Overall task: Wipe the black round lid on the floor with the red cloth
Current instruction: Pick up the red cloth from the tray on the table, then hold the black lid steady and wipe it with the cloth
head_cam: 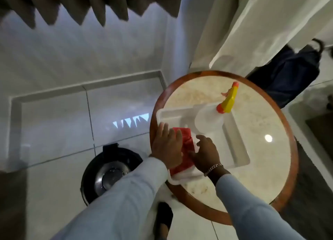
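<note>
The red cloth (185,147) lies in the near left corner of a white tray (234,146) on a round table. My left hand (167,147) rests flat on the cloth's left side with fingers spread. My right hand (205,153) touches the cloth's right edge, fingers curled; whether it grips the cloth is unclear. The black round lid (108,171) with a shiny metal centre lies on the tiled floor to the left of the table, partly hidden by my left sleeve.
A spray bottle with a yellow and orange head (228,101) stands in the tray. The round table (281,131) has a wooden rim. A dark bag (288,73) sits behind it. Curtains hang at the back. My foot (163,220) is on the floor.
</note>
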